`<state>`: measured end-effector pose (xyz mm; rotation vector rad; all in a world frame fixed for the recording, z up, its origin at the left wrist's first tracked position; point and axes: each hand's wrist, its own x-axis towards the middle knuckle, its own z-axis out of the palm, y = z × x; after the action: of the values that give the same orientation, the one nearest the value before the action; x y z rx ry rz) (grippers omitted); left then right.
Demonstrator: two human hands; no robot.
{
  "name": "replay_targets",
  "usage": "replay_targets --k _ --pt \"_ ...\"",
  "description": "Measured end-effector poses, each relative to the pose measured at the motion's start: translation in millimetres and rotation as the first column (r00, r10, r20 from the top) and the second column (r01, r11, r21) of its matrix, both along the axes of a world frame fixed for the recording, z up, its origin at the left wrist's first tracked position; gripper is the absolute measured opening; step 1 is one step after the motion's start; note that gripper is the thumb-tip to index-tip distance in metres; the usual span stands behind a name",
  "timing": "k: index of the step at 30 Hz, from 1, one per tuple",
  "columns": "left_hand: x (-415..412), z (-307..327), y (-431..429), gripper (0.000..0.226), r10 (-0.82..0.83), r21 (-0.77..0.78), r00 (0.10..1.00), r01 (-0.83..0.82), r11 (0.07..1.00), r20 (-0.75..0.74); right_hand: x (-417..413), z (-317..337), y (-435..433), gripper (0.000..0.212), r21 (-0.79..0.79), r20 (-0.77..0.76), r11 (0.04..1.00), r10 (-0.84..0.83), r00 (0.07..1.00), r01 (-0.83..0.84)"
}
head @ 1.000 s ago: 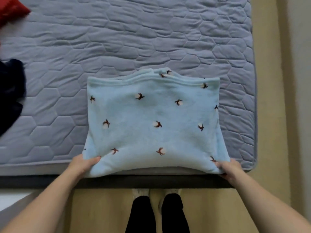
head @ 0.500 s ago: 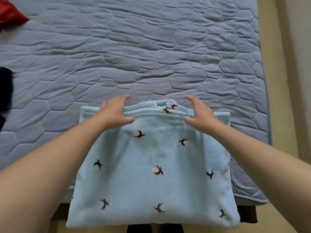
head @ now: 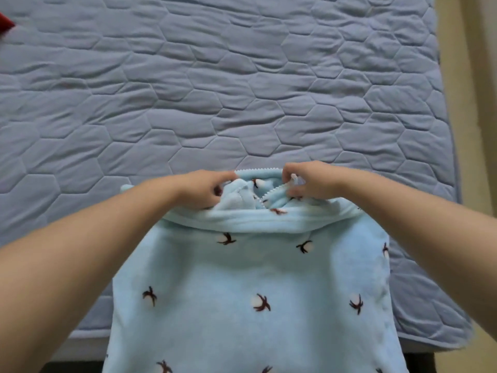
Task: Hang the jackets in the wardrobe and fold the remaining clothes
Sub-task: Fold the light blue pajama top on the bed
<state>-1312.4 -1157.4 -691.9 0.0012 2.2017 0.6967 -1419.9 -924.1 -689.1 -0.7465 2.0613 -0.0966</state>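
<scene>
Both hands, left hand [head: 204, 189] and right hand [head: 309, 184], pinch the soft, floppy fleece garment [head: 250, 286] at its far edge on the mattress [head: 242, 90], likely the best hold.

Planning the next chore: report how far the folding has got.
Done: light blue patterned fleece garment lies folded on the quilted grey-blue mattress. In hand: left hand and right hand pinch its bunched far edge. Left: finishing this fold; a red item waits far left.
</scene>
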Motion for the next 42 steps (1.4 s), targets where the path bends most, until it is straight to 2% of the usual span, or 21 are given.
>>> replay_targets --k 2,4,5,8,10,11,13,15,17,19,22,24,26,27,29,31,33,35,38,40,42 --pt "-23 -1 7 0.028 -0.063 -0.167 0.994 0.047 0.985 -0.093 -9 -1 -9 0.014 -0.019 -0.067 1.000 -0.013 0.998 0.011" --pt "-39 -9 3 0.021 -0.067 -0.335 0.975 -0.008 0.942 -0.213 -17 -7 -10 0.015 -0.055 -0.191 0.994 -0.108 0.976 0.099" --pt "-43 -15 1 0.022 -0.045 -0.386 0.976 -0.042 0.921 -0.212 -17 -12 -8 0.016 -0.048 -0.252 0.990 -0.140 0.957 0.132" --pt "-36 -28 8 0.034 0.088 -0.335 0.986 -0.132 0.933 -0.144 -8 -28 -6 0.018 -0.031 -0.313 0.988 -0.156 0.937 0.154" --pt "-27 -27 11 0.033 0.083 -0.250 0.982 -0.124 0.960 -0.168 -2 -28 -2 0.023 -0.070 -0.194 0.988 -0.151 0.969 0.140" --pt "-25 -23 10 0.030 0.015 -0.259 0.979 -0.068 0.964 -0.203 -3 -25 1 0.026 -0.059 -0.152 0.994 -0.098 0.984 0.090" --pt "-29 -18 5 0.029 -0.104 -0.394 0.950 -0.022 0.919 -0.295 -11 -20 8 0.025 0.006 -0.240 1.000 0.023 0.971 -0.023" --pt "-37 -17 8 0.030 -0.028 -0.479 0.954 -0.125 0.869 -0.299 -18 -19 9 0.022 0.035 -0.369 0.999 0.017 0.929 -0.004" --pt "-42 -19 21 0.028 0.155 -0.433 0.949 -0.267 0.861 -0.276 -14 -23 1 0.027 0.004 -0.363 0.996 -0.077 0.929 0.084" --pt "-36 -21 35 0.029 0.289 -0.285 0.910 -0.373 0.883 -0.296 -5 -26 -5 0.035 -0.149 -0.254 0.966 -0.243 0.936 0.210" --pt "-2 -15 39 0.043 0.403 -0.033 0.810 -0.459 0.888 -0.425 13 -12 13 0.042 -0.467 0.006 0.789 -0.449 0.893 0.400" --pt "20 -7 24 0.065 0.354 0.007 0.837 -0.387 0.922 -0.417 18 -3 39 0.061 -0.453 0.098 0.792 -0.413 0.906 0.410" --pt "34 -3 7 0.091 0.136 -0.121 0.926 -0.189 0.975 -0.352 16 -1 61 0.084 -0.275 0.043 0.921 -0.274 0.961 0.275" --pt "35 -2 1 0.096 0.030 -0.176 0.945 -0.092 0.980 -0.326 14 -2 65 0.079 -0.181 0.000 0.968 -0.175 0.985 0.172" --pt "30 0 1 0.074 -0.148 -0.240 0.923 0.063 0.969 -0.356 13 -2 59 0.032 -0.115 -0.068 0.993 -0.018 0.998 0.010" --pt "25 0 4 0.042 -0.214 -0.196 0.831 0.129 0.972 -0.513 14 1 44 0.007 -0.349 -0.113 0.937 -0.066 0.991 0.022" --pt "20 0 3 0.039 -0.056 -0.047 0.830 0.036 0.998 -0.555 10 5 32 0.022 -0.535 -0.128 0.842 -0.160 0.979 0.068" --pt "12 -1 2 0.041 0.184 0.100 0.861 -0.154 0.983 -0.473 2 2 23 0.041 -0.539 -0.153 0.840 -0.175 0.973 0.066" --pt "-5 0 12 0.054 0.287 0.153 0.802 -0.243 0.958 -0.524 1 -4 11 0.057 -0.529 -0.126 0.837 -0.241 0.962 0.140" --pt "-15 -3 14 0.064 0.227 0.069 0.806 -0.227 0.971 -0.547 0 -10 7 0.062 -0.495 -0.178 0.854 -0.281 0.943 0.161" --pt "-19 -13 9 0.072 0.112 -0.134 0.876 -0.196 0.971 -0.470 -1 -18 10 0.067 -0.295 -0.308 0.948 -0.209 0.928 0.116"
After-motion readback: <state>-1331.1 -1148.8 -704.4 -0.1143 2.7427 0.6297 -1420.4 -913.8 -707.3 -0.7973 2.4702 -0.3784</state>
